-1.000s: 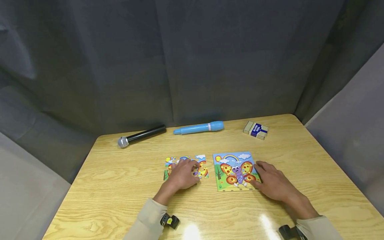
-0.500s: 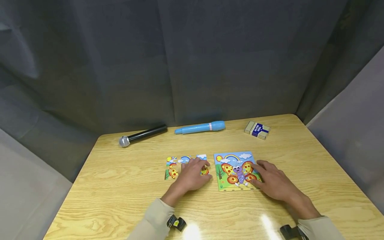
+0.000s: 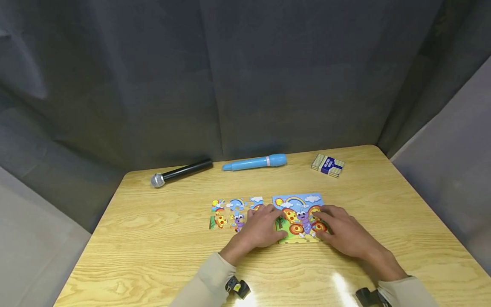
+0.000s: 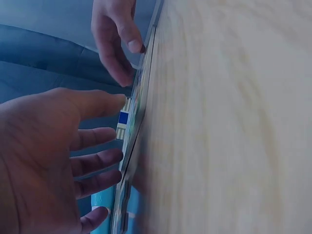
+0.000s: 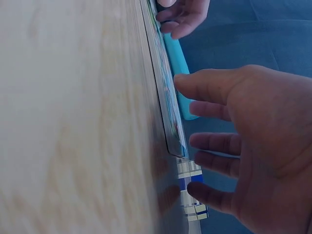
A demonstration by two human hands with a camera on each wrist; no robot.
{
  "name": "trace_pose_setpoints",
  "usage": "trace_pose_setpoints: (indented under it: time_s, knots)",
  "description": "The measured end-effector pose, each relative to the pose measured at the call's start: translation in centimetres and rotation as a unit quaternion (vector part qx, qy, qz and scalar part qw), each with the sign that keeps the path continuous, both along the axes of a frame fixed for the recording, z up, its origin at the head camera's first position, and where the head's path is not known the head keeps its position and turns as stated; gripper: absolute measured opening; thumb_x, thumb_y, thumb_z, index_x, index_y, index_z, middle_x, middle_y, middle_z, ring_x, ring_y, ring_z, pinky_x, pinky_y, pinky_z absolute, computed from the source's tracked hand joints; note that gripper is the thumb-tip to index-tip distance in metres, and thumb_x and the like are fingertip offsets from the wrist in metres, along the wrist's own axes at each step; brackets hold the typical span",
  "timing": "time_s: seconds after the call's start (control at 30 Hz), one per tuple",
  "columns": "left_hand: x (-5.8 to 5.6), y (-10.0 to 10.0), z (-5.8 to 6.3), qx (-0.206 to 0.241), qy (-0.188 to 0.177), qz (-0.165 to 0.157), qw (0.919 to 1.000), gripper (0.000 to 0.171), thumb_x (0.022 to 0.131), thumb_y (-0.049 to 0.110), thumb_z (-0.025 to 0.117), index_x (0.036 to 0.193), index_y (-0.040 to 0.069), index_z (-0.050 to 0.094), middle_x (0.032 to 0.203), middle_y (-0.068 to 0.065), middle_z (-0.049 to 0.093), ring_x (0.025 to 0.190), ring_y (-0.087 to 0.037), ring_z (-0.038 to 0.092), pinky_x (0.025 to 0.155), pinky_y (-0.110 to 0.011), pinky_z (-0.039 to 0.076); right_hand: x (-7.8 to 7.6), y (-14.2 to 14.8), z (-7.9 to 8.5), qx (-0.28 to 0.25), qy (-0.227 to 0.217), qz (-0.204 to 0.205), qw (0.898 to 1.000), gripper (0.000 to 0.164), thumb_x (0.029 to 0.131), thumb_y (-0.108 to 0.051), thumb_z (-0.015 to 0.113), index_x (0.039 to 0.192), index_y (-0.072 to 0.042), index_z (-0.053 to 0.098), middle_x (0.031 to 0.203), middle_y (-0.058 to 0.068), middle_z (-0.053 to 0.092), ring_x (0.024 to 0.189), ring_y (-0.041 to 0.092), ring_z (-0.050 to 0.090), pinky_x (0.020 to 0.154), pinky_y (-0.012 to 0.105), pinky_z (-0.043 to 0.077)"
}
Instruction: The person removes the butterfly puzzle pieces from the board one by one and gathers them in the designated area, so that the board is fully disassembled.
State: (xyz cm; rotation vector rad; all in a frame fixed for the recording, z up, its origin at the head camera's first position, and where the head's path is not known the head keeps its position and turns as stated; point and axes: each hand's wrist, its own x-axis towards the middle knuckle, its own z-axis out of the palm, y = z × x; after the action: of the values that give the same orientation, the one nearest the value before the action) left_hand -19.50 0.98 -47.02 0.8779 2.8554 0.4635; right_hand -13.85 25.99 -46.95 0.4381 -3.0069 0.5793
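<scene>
I see the left hand (image 3: pixel 264 228) at the butterfly board's (image 3: pixel 304 217) left edge, right hand (image 3: pixel 343 230) at its right, both released, fingers loosely bent; can't tell contact. Board lies flat on the surface (image 3: pixel 153 238), right of the puzzle pieces (image 3: pixel 236 204). Blue tube (image 3: pixel 255 163), black microphone (image 3: pixel 184 171) behind.

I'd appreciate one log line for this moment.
left hand: butterfly board, left edge; right hand: right edge; puzzle pieces: left of board
</scene>
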Motion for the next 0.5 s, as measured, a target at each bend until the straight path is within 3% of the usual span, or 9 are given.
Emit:
trace_pose_setpoints:
  time_s: [0.2,0.5]
  knots:
    - [0.20,0.63,-0.19,-0.012,-0.003,-0.003,0.9999,0.052,0.079,0.052,0.071,0.126,0.034,0.060,0.118,0.010,0.054,0.107,-0.010,0.046,0.081,-0.034,0.030,0.07,-0.32,0.04,-0.004,0.018,0.025,1.000,0.040,0.085,-0.027,0.073,0.122,-0.015,0.066,0.126,0.010,0.057,0.118,0.032,0.051,0.096,0.056,0.041]
    - [0.35,1.03,-0.37,-0.027,-0.008,0.003,0.9996,0.056,0.077,0.052,0.073,0.127,0.030,0.062,0.119,0.009,0.053,0.103,-0.010,0.044,0.078,-0.033,0.027,0.24,-0.61,0.04,0.012,0.026,0.054,0.998,0.028,0.085,-0.022,0.073,0.113,-0.021,0.071,0.103,-0.005,0.055,0.093,0.011,0.050,0.080,0.036,0.045]
